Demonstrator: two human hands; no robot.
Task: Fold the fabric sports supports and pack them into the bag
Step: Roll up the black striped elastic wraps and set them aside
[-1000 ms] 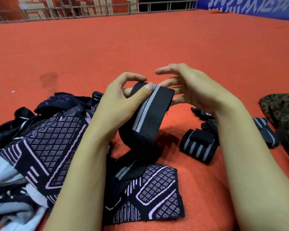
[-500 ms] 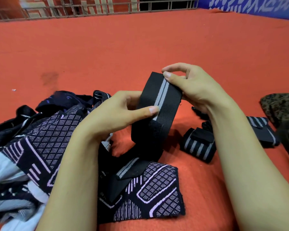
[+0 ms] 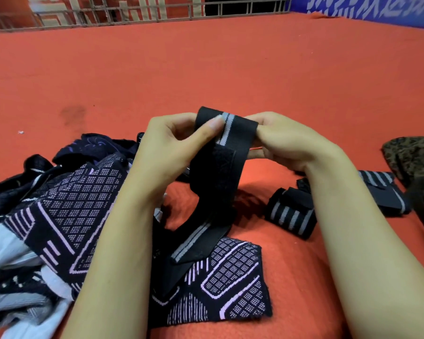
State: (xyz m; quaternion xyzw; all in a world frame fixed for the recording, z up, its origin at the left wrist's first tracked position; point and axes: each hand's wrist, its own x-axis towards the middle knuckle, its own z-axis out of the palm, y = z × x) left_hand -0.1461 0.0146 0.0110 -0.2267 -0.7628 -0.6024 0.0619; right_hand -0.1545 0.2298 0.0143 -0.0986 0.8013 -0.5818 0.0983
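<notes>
A black elastic strap with grey stripes (image 3: 218, 172) hangs in front of me, its tail trailing down onto the red surface. My left hand (image 3: 174, 145) pinches its top edge, thumb across the stripes. From the other side my right hand (image 3: 287, 140) grips the same top edge. A rolled striped support (image 3: 289, 214) lies on the surface at the right, a flatter striped one (image 3: 387, 192) behind my right forearm. The camouflage-patterned bag (image 3: 411, 155) shows at the right edge, partly cut off.
A heap of dark patterned knit supports (image 3: 66, 211) and pale fabric (image 3: 3, 245) fills the left. One patterned sleeve (image 3: 230, 282) lies flat under the strap's tail. The red carpet (image 3: 206, 69) stretches to a railing (image 3: 132, 11) at the back.
My right hand went from open beside the strap to gripping its top edge. Both hands have come together at the top, and the strap's upper end has been folded over.
</notes>
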